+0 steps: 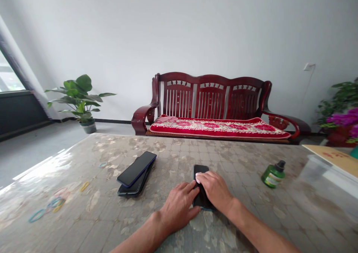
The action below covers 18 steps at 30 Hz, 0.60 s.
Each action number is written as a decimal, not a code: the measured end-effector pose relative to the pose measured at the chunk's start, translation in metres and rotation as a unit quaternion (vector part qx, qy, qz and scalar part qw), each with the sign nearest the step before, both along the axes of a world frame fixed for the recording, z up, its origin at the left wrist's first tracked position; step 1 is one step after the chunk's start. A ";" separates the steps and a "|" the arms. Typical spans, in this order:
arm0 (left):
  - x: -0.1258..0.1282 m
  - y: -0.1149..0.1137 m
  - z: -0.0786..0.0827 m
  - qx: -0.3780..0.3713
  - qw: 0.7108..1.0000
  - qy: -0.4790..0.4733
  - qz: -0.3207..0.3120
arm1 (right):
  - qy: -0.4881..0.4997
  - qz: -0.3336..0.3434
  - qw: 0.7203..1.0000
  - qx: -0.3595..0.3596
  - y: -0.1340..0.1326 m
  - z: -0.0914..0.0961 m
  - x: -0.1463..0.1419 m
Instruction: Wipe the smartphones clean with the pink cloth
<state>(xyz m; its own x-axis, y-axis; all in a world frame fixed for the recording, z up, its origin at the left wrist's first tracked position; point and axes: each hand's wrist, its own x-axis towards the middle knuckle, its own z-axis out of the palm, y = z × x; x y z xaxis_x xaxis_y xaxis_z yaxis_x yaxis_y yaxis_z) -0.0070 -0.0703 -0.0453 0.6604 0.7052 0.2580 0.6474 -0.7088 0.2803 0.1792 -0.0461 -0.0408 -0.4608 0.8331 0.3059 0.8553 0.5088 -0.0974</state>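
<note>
A black smartphone [201, 201] lies flat on the table in front of me, screen up. My left hand [180, 202] rests at its left side, fingers against the edge and thumb by the lower left corner, holding it. Over the phone's upper part, my right hand [215, 187] has its fingers closed on a small white wipe [198, 177] pressed to the screen. Most of the wipe is hidden, so its exact kind is unclear. To the left, a phone with a blue edge [137, 169] is stacked askew on another dark phone [131, 190].
A green bottle with a black top [273, 175] stands on the right, near a clear plastic box [316, 186] with a tan board [332, 158]. Several coloured rubber bands [56, 204] lie at left. Beyond the patterned table [117, 227] is a wooden bench [209, 96].
</note>
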 end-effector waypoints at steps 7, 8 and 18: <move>-0.002 0.001 -0.004 0.014 1.000 0.015 0.000 | -0.040 -0.102 0.993 -0.048 0.040 0.011 0.002; -0.002 0.001 -0.003 0.014 1.000 0.016 0.002 | -0.039 -0.106 0.992 -0.049 0.041 0.012 0.002; -0.001 0.001 -0.001 0.007 1.000 0.021 0.009 | -0.020 -0.034 0.999 -0.019 -0.007 0.003 0.019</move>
